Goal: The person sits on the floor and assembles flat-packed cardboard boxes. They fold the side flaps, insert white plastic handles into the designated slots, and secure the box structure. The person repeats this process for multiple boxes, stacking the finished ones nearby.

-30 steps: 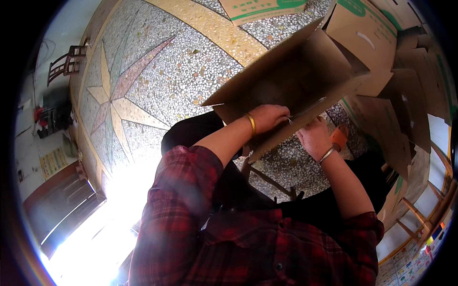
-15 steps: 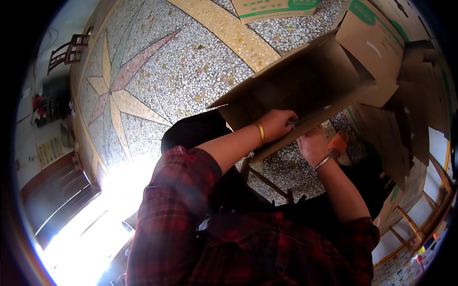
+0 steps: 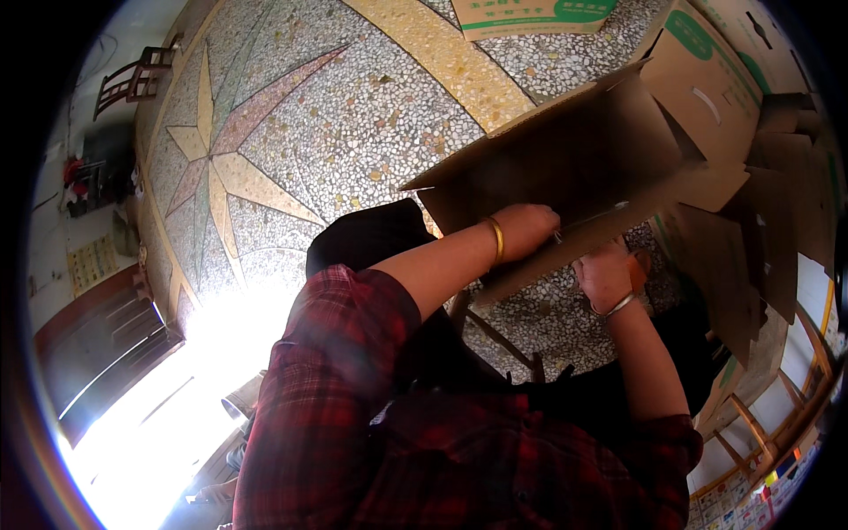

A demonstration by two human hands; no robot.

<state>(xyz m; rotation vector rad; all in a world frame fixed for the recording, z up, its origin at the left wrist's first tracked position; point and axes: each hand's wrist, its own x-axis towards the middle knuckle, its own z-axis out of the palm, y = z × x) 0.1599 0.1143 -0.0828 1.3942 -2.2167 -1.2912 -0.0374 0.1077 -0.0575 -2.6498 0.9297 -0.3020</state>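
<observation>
An open brown cardboard box (image 3: 552,119) lies slanted in front of me, its dark inside facing up. My left hand (image 3: 527,231), with a gold bangle at the wrist, reaches into it along the near wall (image 3: 587,231). Its fingers are curled closed, and a tiny shiny bit shows at their tips, too small to name. Outside that same wall is my right hand (image 3: 607,276), wearing a silver bangle. Its fingers bend toward the cardboard, partly hidden, and what they hold cannot be made out. An orange object (image 3: 638,268) shows just behind that hand.
Flattened cardboard pieces (image 3: 707,247) stand at the right, by a wooden chair (image 3: 768,433). Another printed carton (image 3: 534,16) lies on the speckled stone floor (image 3: 353,124) at the top. A dark wooden chair (image 3: 137,79) stands far left. Bright light floods the lower left.
The view has shifted slightly, so box and hands appear a little further right. Both hands stay at the box's near wall, one on each side.
</observation>
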